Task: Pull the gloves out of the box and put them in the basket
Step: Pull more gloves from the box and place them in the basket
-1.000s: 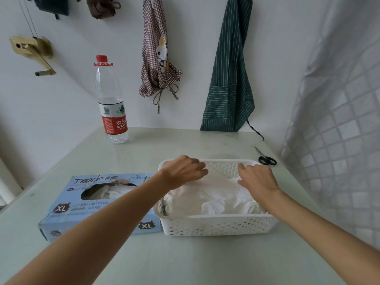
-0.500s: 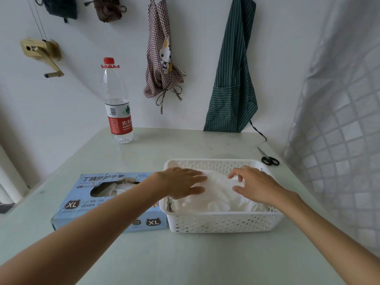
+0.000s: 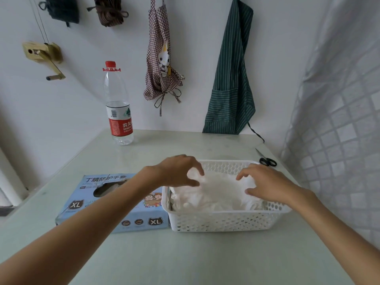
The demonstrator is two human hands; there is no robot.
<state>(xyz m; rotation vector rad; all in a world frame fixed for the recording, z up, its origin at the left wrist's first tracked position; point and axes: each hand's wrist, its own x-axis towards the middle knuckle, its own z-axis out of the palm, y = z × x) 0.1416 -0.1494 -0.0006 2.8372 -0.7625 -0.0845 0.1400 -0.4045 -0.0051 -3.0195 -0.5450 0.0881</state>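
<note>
A white perforated basket [image 3: 226, 222] stands on the table, filled with a heap of white gloves [image 3: 222, 190]. Left of it, touching its side, lies the light blue glove box [image 3: 86, 194]; more white gloves [image 3: 102, 191] show in its top opening. My left hand [image 3: 176, 171] arches over the left end of the heap, fingers and thumb spread and loosely curved, tips at the gloves. Over the right end my right hand [image 3: 265, 182] has the same arched shape. Neither hand visibly grips a glove.
A clear water bottle [image 3: 119, 112] with a red cap stands at the back left. Black scissors [image 3: 267, 161] lie just behind the basket's right corner. Two aprons [image 3: 230, 79] hang on the wall, and a grey checked curtain [image 3: 339, 140] borders the table's right side.
Both hands lay flat on the glove heap before; now they have risen and arched, with only the fingertips near the gloves. The view has also shifted slightly.
</note>
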